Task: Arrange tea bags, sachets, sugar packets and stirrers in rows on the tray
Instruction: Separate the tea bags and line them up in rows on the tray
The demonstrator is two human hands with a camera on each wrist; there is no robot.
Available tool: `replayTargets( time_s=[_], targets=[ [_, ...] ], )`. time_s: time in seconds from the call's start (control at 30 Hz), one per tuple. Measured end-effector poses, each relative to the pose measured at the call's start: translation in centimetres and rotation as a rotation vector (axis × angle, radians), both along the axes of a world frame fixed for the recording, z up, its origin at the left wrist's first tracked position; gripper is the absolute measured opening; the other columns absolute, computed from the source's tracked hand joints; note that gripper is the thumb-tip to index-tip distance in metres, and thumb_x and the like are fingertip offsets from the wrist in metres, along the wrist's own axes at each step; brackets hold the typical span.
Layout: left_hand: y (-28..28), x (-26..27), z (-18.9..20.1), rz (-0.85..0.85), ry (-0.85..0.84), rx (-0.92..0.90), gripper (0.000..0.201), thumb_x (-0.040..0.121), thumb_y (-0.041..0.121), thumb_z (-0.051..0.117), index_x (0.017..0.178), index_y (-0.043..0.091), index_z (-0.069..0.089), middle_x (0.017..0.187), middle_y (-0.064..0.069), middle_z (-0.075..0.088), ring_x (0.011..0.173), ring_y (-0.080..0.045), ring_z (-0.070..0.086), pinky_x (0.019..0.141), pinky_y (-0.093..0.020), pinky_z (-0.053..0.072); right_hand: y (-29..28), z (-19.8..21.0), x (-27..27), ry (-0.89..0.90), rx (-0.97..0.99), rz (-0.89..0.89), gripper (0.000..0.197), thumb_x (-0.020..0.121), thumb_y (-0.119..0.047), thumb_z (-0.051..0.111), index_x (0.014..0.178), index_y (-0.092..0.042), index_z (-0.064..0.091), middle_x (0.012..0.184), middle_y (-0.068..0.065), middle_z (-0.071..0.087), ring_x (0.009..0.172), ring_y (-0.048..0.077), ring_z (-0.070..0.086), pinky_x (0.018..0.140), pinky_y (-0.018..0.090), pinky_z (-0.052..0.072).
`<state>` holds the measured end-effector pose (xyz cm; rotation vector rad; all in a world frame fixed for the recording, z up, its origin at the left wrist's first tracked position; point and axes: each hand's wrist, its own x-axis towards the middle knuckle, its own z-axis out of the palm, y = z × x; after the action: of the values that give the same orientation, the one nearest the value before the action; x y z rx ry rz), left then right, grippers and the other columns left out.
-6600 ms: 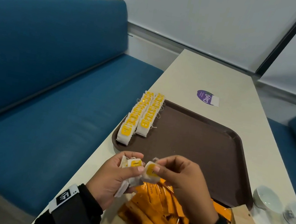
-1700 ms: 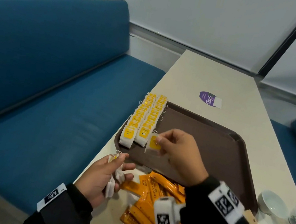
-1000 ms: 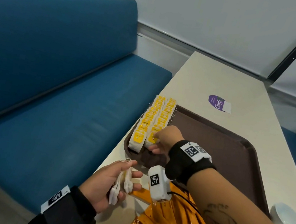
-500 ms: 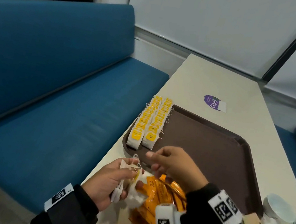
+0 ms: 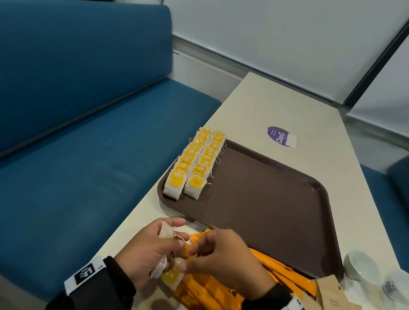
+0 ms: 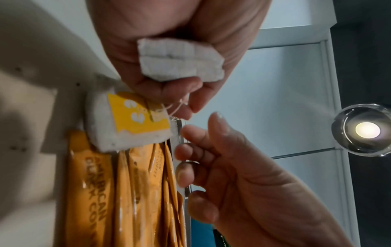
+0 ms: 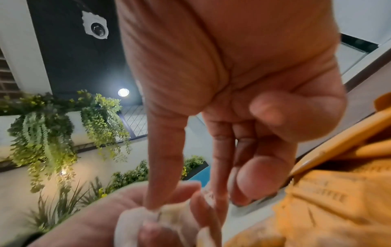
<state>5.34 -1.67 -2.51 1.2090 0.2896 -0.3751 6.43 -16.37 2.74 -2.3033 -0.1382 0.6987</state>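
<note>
Left hand [image 6: 169, 50] up at twelve o'clock, fingers curled round a folded white tea bag [image 6: 180, 60]. A yellow-tagged tea bag [image 6: 129, 123] dangles at nine o'clock over orange coffee sachets [image 6: 127, 192] at seven. Right hand [image 6: 243, 183] at five o'clock, fingertips just beside the strings.

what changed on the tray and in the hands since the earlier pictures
The right hand laid one more tea bag at the near end of the right-hand row on the tray, then came back to the tea bags gripped in the left hand. The orange sachets stayed off the tray.
</note>
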Motion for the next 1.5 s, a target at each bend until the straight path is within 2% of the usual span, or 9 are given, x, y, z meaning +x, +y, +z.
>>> replayTargets(
  time_s=[0.2, 0.3, 0.43, 0.6, 0.83, 0.97, 1.13, 1.33, 1.5],
  targets=[
    [0.3, 0.3, 0.2, 0.053, 0.017, -0.069, 0.029, 0.089, -0.005, 0.051, 0.110, 0.013, 0.058, 0.096, -0.011, 0.062, 0.063, -0.017, 0.056, 0.047, -0.024, 0.045, 2.3, -2.2, -0.7, -0.051, -0.225, 0.144, 0.016, 0.077, -0.029, 0.075, 0.080, -0.015, 0.067, 0.080, 0.002, 0.060, 0.072, 0.014, 0.052, 0.062, 0.027, 0.044],
    [0.8, 0.4, 0.6, 0.113, 0.041, -0.138, 0.025, 0.089, -0.001, 0.051, 0.109, 0.012, 0.058, 0.091, -0.010, 0.061, 0.058, -0.014, 0.053, 0.036, -0.017, 0.037, 2.0, -1.8, -0.2, -0.086, -0.180, 0.101, 0.026, 0.079, -0.025, 0.073, 0.062, -0.024, 0.054, 0.068, -0.004, 0.052, 0.064, 0.011, 0.048, 0.058, 0.023, 0.040],
    [1.8, 1.0, 0.7, 0.223, 0.106, -0.212, 0.022, 0.088, 0.005, 0.053, 0.108, 0.013, 0.059, 0.089, -0.009, 0.056, 0.057, -0.011, 0.050, 0.031, -0.012, 0.031, 1.0, 1.2, 1.7, -0.150, -0.095, 0.003, 0.014, 0.080, -0.020, 0.073, 0.077, -0.014, 0.061, 0.078, 0.002, 0.064, 0.068, 0.010, 0.057, 0.060, 0.023, 0.050],
    [2.4, 1.5, 0.8, 0.191, 0.144, -0.270, 0.022, 0.091, 0.007, 0.048, 0.111, 0.010, 0.057, 0.090, -0.009, 0.055, 0.057, -0.013, 0.046, 0.032, -0.012, 0.032, 1.0, 4.2, 6.7, -0.156, 0.103, -0.172, 0.018, 0.083, -0.006, 0.067, 0.073, -0.014, 0.054, 0.065, 0.003, 0.063, 0.048, 0.005, 0.057, 0.038, 0.014, 0.039],
    [2.8, 2.5, 1.0, 0.127, 0.167, -0.268, 0.026, 0.089, 0.006, 0.050, 0.113, 0.012, 0.057, 0.096, -0.010, 0.059, 0.062, -0.014, 0.047, 0.033, -0.016, 0.036, 3.1, 1.6, 13.8, 0.078, -0.157, -0.141, 0.014, 0.090, -0.010, 0.060, 0.101, 0.000, 0.059, 0.083, 0.013, 0.067, 0.095, 0.031, 0.068, 0.057, 0.027, 0.042],
    [3.2, 2.8, 0.7, 0.118, 0.171, -0.279, 0.027, 0.089, 0.005, 0.050, 0.114, 0.011, 0.058, 0.096, -0.010, 0.061, 0.061, -0.014, 0.049, 0.034, -0.017, 0.038, 3.6, 0.1, 15.6, 0.222, -0.216, -0.226, 0.021, 0.094, -0.012, 0.056, 0.110, 0.002, 0.054, 0.049, 0.009, 0.063, 0.055, 0.019, 0.063, 0.045, 0.026, 0.039],
    [3.3, 2.8, -0.1, 0.114, 0.182, -0.267, 0.029, 0.091, 0.003, 0.044, 0.115, 0.013, 0.058, 0.105, -0.010, 0.060, 0.065, -0.015, 0.049, 0.038, -0.020, 0.041, 4.1, -1.0, 16.2, 0.202, -0.125, -0.286, 0.009, 0.090, -0.003, 0.059, 0.096, 0.004, 0.057, 0.065, 0.015, 0.063, 0.058, 0.023, 0.062, 0.047, 0.027, 0.042],
    [2.8, 3.1, -0.3, 0.081, 0.168, -0.306, 0.035, 0.089, -0.002, 0.038, 0.112, 0.014, 0.057, 0.104, -0.009, 0.060, 0.064, -0.014, 0.051, 0.044, -0.022, 0.041, 4.1, -1.5, 16.4, 0.088, -0.289, -0.147, 0.017, 0.083, -0.009, 0.071, 0.076, -0.005, 0.056, 0.074, 0.011, 0.068, 0.057, 0.020, 0.063, 0.052, 0.026, 0.049],
    [2.6, 3.2, 0.2, 0.078, 0.153, -0.362, 0.047, 0.083, -0.011, 0.028, 0.114, 0.011, 0.056, 0.101, -0.011, 0.056, 0.068, -0.016, 0.050, 0.046, -0.024, 0.044, 3.5, 0.7, 14.8, -0.136, -0.209, -0.110, 0.031, 0.077, -0.016, 0.077, 0.075, -0.011, 0.046, 0.069, 0.002, 0.052, 0.060, 0.017, 0.056, 0.046, 0.023, 0.038]
  ],
)
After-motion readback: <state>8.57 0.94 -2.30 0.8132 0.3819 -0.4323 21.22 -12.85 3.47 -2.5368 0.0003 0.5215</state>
